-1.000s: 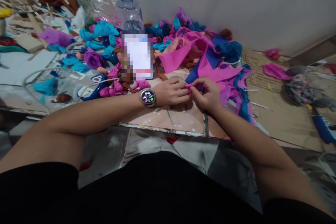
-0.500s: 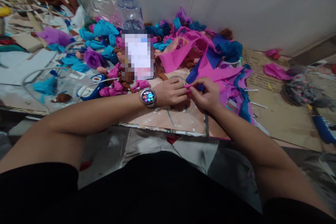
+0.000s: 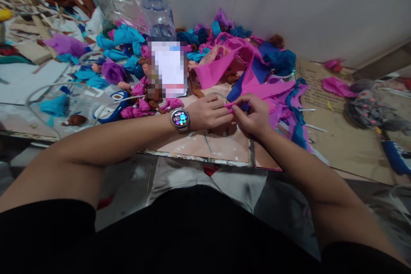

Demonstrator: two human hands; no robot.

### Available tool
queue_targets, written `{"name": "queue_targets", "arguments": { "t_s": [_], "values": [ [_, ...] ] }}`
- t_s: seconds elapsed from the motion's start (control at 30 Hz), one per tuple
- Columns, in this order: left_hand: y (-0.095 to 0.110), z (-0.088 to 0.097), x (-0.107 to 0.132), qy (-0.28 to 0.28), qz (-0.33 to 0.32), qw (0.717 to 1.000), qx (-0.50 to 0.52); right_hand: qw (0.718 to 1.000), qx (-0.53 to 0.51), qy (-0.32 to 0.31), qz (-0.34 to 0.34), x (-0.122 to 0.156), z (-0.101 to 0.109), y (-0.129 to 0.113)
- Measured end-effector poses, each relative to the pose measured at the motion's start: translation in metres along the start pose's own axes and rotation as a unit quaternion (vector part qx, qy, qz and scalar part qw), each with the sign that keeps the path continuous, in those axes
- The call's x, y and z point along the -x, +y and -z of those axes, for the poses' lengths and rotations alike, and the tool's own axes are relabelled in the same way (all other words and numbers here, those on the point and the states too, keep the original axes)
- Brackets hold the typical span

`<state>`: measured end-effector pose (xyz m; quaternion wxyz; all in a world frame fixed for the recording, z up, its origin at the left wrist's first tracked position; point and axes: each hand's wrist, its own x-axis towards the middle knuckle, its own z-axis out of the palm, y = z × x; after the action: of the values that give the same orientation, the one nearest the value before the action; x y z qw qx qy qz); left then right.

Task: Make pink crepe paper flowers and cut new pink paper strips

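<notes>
Between my two hands is a small piece of pink crepe paper point(image 3: 228, 105), pinched from both sides. My left hand point(image 3: 210, 113), with a watch point(image 3: 180, 120) on its wrist, has its fingers curled round the paper's left end. The thumb and forefinger of my right hand point(image 3: 253, 115) press on its right end. Just behind the hands a clear round rim point(image 3: 215, 95) partly shows. Pink crepe strips point(image 3: 221, 68) and a blue strip point(image 3: 240, 87) lie beyond my right hand. Crumpled pink paper flowers point(image 3: 141, 105) sit left of my left hand.
A phone with a blurred screen point(image 3: 169, 66) leans before a clear bottle point(image 3: 159, 15). Blue and purple paper flowers point(image 3: 114, 71) spread leftward. At far left are wooden sticks point(image 3: 22, 6). Cardboard point(image 3: 340, 137) lies right, with a blue-and-white object point(image 3: 398, 156). The table edge point(image 3: 199, 158) runs nearest me.
The hands stay almost in place, with only slight finger movement on the pink paper. A bit more of the pink piece shows between them now.
</notes>
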<state>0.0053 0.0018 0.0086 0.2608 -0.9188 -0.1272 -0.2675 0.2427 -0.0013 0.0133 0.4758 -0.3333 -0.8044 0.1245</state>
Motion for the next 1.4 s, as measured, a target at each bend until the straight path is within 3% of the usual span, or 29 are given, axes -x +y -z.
{"name": "queue_targets", "arguments": {
  "t_s": [0.53,0.63,0.7,0.77,0.87,0.93,1.13,1.4],
  "values": [
    [-0.003,-0.003,0.0,-0.047,0.013,0.998,0.042,1.0,0.018,0.005,-0.009,0.003,-0.001,0.001],
    [-0.003,-0.007,0.002,-0.009,0.013,0.997,0.073,1.0,0.003,0.009,-0.001,0.002,-0.001,0.001],
    [-0.003,-0.011,0.003,0.037,0.043,0.993,0.106,1.0,-0.002,0.008,0.0,0.0,0.0,0.0],
    [-0.003,-0.015,0.005,0.067,0.112,0.98,0.149,1.0,-0.001,0.0,0.001,-0.001,0.0,-0.001],
    [-0.005,-0.019,0.007,0.089,0.21,0.953,0.2,1.0,0.0,-0.024,0.015,-0.003,0.0,-0.002],
    [-0.006,-0.021,0.007,0.095,0.228,0.945,0.214,0.999,-0.005,-0.036,0.033,-0.003,0.0,-0.002],
    [-0.007,-0.022,0.008,0.067,0.205,0.95,0.228,0.998,0.003,-0.057,0.039,-0.002,-0.002,0.0],
    [-0.01,-0.016,0.006,0.063,0.176,0.932,0.309,0.996,-0.001,-0.074,0.056,0.0,-0.002,-0.002]
  ]
}}
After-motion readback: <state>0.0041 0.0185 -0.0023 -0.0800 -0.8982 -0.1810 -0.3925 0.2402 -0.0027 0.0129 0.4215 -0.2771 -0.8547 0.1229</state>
